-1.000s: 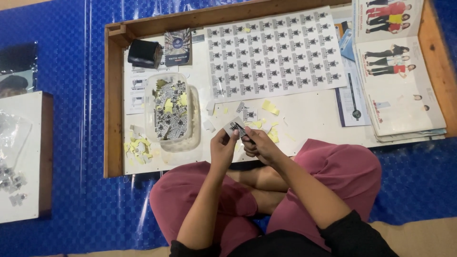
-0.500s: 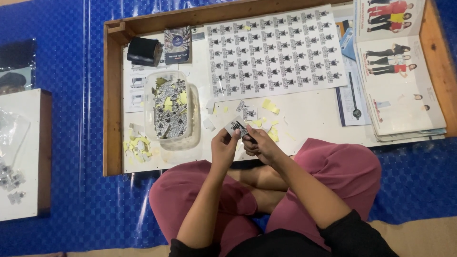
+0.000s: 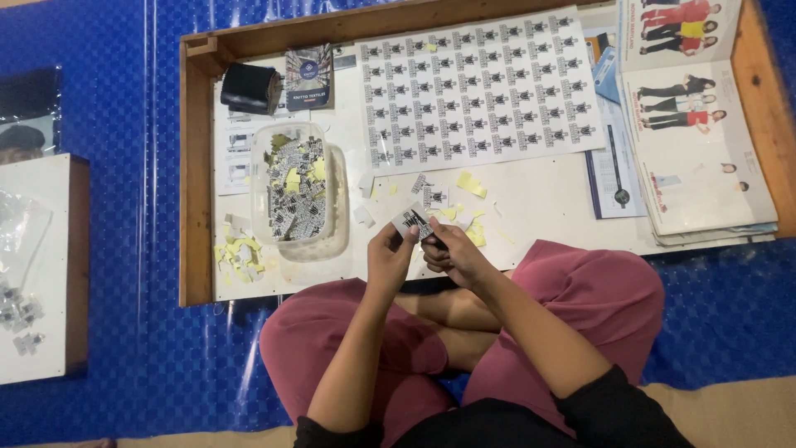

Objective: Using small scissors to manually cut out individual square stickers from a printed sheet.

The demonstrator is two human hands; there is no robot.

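I sit cross-legged at a low wooden tray table [image 3: 196,182]. My left hand [image 3: 388,259] and my right hand [image 3: 452,255] meet over its near edge and together pinch a small printed sticker [image 3: 412,222]. A large sheet of identical black-and-white stickers [image 3: 481,90] lies flat at the back of the table. Left of my hands stands a clear plastic tub [image 3: 300,195] holding several cut stickers and yellow paper scraps. Loose yellow backing scraps [image 3: 469,184] and cut stickers lie around my hands.
A black pouch [image 3: 250,87] and a small dark booklet [image 3: 308,76] sit at the back left. Catalogues with clothing photos [image 3: 701,141] are stacked on the right. More yellow scraps [image 3: 236,253] lie by the tub. A white board [image 3: 33,265] rests on the blue mat at left.
My hands have stayed at the same spot over the table's near edge, fingers shifting slightly on the small sticker. Nothing else has moved.
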